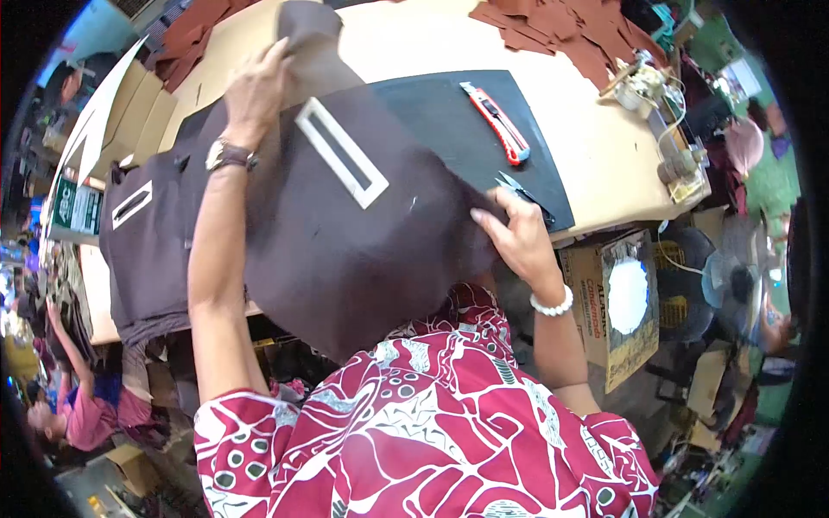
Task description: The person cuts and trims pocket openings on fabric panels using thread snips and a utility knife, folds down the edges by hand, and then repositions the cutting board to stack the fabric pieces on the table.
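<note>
A large dark brown fabric piece (345,250) is spread between my two hands and hangs over the table's front edge toward my lap. A pale rectangular frame with a long slot (341,154) lies on its upper part. My left hand (259,97) grips the fabric near its far, slightly blurred end. My right hand (522,242) pinches the right edge between thumb and fingers. Small thread snips (522,192) show just behind my right fingers, blades pointing up-left; whether they touch the hand I cannot tell.
A dark cutting mat (432,99) lies under the work, with a red utility knife (496,125) on it. More dark fabric (151,250), with a similar frame (132,205), is at left. Rust-brown pieces (561,34) lie at the back, near a small machine (643,91).
</note>
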A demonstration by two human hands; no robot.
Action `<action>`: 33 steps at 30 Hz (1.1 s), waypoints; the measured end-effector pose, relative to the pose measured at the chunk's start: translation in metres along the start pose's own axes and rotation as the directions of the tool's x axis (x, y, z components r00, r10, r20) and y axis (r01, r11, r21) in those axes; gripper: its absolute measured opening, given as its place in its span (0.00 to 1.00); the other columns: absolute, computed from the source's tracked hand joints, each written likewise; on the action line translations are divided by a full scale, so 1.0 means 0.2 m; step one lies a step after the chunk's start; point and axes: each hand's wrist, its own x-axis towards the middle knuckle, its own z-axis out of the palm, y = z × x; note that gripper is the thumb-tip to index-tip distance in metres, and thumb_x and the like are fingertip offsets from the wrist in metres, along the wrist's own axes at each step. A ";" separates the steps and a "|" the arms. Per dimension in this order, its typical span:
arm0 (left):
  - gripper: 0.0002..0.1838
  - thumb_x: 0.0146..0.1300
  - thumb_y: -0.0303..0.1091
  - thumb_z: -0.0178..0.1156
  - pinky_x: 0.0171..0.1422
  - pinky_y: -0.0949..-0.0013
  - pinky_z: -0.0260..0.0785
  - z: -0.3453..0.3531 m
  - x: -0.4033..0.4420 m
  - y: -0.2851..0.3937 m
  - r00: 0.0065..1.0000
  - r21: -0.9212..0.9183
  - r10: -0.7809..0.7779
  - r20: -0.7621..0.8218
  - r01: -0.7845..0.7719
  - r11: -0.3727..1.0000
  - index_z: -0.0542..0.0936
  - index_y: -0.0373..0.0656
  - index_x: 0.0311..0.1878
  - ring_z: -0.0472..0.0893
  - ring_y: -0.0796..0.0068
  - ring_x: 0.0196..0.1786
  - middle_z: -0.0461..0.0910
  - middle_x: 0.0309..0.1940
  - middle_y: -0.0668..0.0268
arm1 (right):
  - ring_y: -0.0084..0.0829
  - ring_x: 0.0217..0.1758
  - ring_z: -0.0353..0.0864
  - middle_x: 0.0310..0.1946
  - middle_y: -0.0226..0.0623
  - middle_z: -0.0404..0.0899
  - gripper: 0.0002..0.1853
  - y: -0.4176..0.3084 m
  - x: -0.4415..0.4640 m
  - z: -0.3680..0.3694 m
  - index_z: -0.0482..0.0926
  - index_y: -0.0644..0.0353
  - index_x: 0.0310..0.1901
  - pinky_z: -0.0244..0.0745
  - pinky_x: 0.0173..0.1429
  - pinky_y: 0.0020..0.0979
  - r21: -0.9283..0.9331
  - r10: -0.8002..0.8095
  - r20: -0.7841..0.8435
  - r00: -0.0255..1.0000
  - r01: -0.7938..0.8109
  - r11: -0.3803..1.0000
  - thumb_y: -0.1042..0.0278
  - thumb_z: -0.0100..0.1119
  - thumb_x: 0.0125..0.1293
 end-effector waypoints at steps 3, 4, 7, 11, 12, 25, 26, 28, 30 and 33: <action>0.29 0.64 0.49 0.53 0.63 0.55 0.59 -0.06 -0.05 0.23 0.997 0.050 -0.073 -0.033 0.075 0.996 0.66 0.44 0.64 0.66 0.57 0.64 0.69 0.60 0.54 | 0.51 0.34 0.80 0.30 0.54 0.79 0.11 0.03 0.09 0.10 0.75 0.66 0.41 0.72 0.39 0.39 0.006 -0.044 -0.100 0.994 0.044 0.999 0.71 0.59 0.57; 0.30 0.63 0.49 0.54 0.65 0.54 0.57 -0.19 -0.08 0.37 0.990 -0.104 -0.095 0.106 0.106 0.989 0.65 0.41 0.64 0.65 0.55 0.65 0.67 0.61 0.51 | 0.51 0.36 0.80 0.31 0.54 0.79 0.12 0.03 0.10 0.13 0.75 0.66 0.42 0.72 0.40 0.39 -0.057 -0.060 -0.113 0.992 0.054 0.997 0.72 0.59 0.57; 0.34 0.59 0.47 0.59 0.69 0.48 0.50 -0.39 -0.35 0.82 0.967 -0.506 0.032 0.252 0.103 0.856 0.65 0.38 0.64 0.60 0.47 0.68 0.64 0.64 0.47 | 0.51 0.36 0.80 0.32 0.54 0.79 0.12 0.04 0.13 0.16 0.75 0.65 0.42 0.72 0.40 0.41 -0.039 -0.029 -0.053 0.998 0.027 0.999 0.73 0.59 0.56; 0.37 0.62 0.57 0.51 0.72 0.46 0.43 -0.38 -0.61 1.15 0.886 -0.561 0.103 0.452 0.193 0.805 0.62 0.41 0.67 0.52 0.51 0.72 0.55 0.69 0.52 | 0.36 0.29 0.80 0.27 0.48 0.79 0.13 0.06 0.14 0.06 0.75 0.68 0.45 0.72 0.36 0.33 0.079 -0.004 -0.089 0.996 0.011 0.997 0.73 0.59 0.58; 0.37 0.62 0.58 0.50 0.72 0.45 0.42 -0.36 -0.64 1.16 0.867 -0.519 0.091 0.489 0.206 0.830 0.62 0.42 0.67 0.52 0.52 0.72 0.55 0.69 0.52 | 0.30 0.28 0.79 0.25 0.45 0.80 0.13 0.08 0.13 0.00 0.75 0.68 0.45 0.72 0.34 0.31 0.107 0.031 -0.128 0.991 -0.018 0.994 0.73 0.58 0.59; 0.29 0.64 0.49 0.51 0.71 0.45 0.45 -0.38 -0.64 1.23 0.889 -0.471 0.144 0.435 0.088 0.878 0.66 0.46 0.65 0.55 0.55 0.71 0.60 0.67 0.57 | 0.37 0.29 0.75 0.29 0.43 0.76 0.09 0.30 -0.11 -0.25 0.78 0.67 0.32 0.70 0.36 0.32 -0.330 0.043 -0.275 0.960 -0.136 0.934 0.70 0.64 0.54; 0.28 0.64 0.47 0.51 0.71 0.45 0.47 -0.38 -0.65 1.25 0.895 -0.480 0.160 0.416 0.067 0.875 0.66 0.46 0.65 0.56 0.55 0.70 0.60 0.67 0.56 | 0.34 0.29 0.76 0.28 0.43 0.78 0.09 0.33 -0.12 -0.28 0.78 0.68 0.35 0.70 0.36 0.31 -0.308 0.045 -0.299 0.953 -0.140 0.941 0.72 0.64 0.54; 0.28 0.63 0.46 0.52 0.70 0.45 0.48 -0.38 -0.65 1.31 0.888 -0.514 0.163 0.431 0.093 0.853 0.65 0.47 0.65 0.57 0.56 0.70 0.60 0.67 0.56 | 0.26 0.30 0.77 0.29 0.40 0.80 0.10 0.32 -0.14 -0.31 0.79 0.67 0.38 0.70 0.35 0.27 -0.175 0.172 -0.405 0.898 -0.260 0.950 0.71 0.64 0.56; 0.30 0.62 0.50 0.53 0.69 0.43 0.49 -0.37 -0.65 1.37 0.898 -0.536 0.150 0.415 0.107 0.838 0.65 0.50 0.66 0.57 0.53 0.70 0.59 0.67 0.53 | 0.21 0.33 0.77 0.33 0.36 0.82 0.10 0.27 -0.17 -0.32 0.81 0.66 0.43 0.72 0.36 0.24 -0.024 0.187 -0.553 0.812 -0.240 0.970 0.73 0.61 0.60; 0.32 0.61 0.52 0.54 0.68 0.40 0.49 -0.36 -0.62 1.49 0.910 -0.551 0.146 0.388 0.102 0.828 0.65 0.50 0.66 0.57 0.49 0.69 0.59 0.66 0.50 | 0.21 0.36 0.78 0.36 0.33 0.82 0.09 0.11 -0.21 -0.26 0.81 0.67 0.44 0.74 0.43 0.24 0.082 0.145 -0.628 0.765 -0.120 0.989 0.77 0.57 0.63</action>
